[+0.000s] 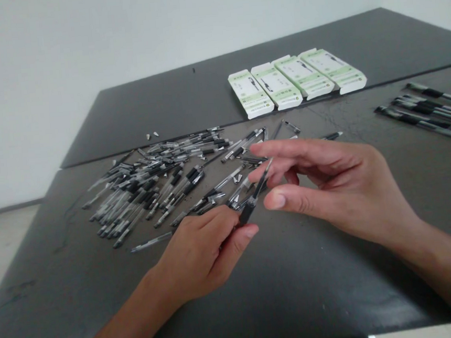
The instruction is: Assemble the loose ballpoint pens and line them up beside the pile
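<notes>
My left hand is closed around the black grip of a gel pen. A thin refill with a pale tip sticks out of the pen, slanting up and to the right. Around that tip, my right hand has its thumb and fingers spread apart, with the tip close to the fingertips; whether a finger touches it I cannot tell. Behind both hands lies a loose pile of pen parts, clear barrels with black grips. Small pale cone tips are scattered among them.
Four flat green-and-white pen boxes lie in a row toward the back of the dark table. At the right edge rests a group of pens. Two small tips sit near the seam, and a pale wall stands behind.
</notes>
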{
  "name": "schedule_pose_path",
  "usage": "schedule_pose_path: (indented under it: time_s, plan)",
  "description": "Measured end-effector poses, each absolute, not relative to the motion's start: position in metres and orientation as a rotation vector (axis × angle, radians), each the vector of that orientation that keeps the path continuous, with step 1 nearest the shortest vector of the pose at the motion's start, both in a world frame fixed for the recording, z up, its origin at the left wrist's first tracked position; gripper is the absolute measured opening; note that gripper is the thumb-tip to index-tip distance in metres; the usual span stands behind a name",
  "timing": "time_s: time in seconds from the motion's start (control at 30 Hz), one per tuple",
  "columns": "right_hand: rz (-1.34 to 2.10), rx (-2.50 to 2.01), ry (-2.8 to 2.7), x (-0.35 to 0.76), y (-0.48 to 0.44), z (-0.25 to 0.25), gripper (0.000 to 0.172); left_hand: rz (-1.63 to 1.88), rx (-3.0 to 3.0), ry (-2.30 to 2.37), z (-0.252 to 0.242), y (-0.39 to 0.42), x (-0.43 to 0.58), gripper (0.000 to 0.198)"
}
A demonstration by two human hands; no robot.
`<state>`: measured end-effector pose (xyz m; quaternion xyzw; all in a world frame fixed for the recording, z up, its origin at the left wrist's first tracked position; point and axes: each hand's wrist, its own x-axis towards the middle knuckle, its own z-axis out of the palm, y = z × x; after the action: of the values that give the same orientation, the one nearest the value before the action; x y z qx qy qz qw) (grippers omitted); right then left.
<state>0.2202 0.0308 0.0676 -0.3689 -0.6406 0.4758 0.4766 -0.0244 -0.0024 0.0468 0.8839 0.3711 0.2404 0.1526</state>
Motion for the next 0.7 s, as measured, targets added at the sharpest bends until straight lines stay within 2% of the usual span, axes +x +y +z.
schedule_pose_path:
  time_s: [0.07,0.2,0.3,0.47,0.7]
  plan:
    - [1.062,-0.987,-1.539,0.224,0.035,0.069,0.042,0.698,2.522,1.094,0.047,-0.001,-0.025,0.029]
    - [0.698,-1.154,-1.550,0.241,0.052,0.066,0.023,0.755,2.517,1.150,0.047,0.001,-0.025,0.033]
    - [0.497,-1.209,-1.830,0.257,0.070,0.060,0.017,0.778,2.509,1.175,0.047,0.001,-0.025,0.035]
    - [0.493,-1.150,-2.383,0.278,0.088,0.050,0.020,0.856,2.468,1.215,0.046,0.001,-0.026,0.031]
    - [0.491,-1.160,-2.470,0.272,0.087,0.040,0.022,0.920,2.399,1.278,0.044,0.004,-0.028,0.029]
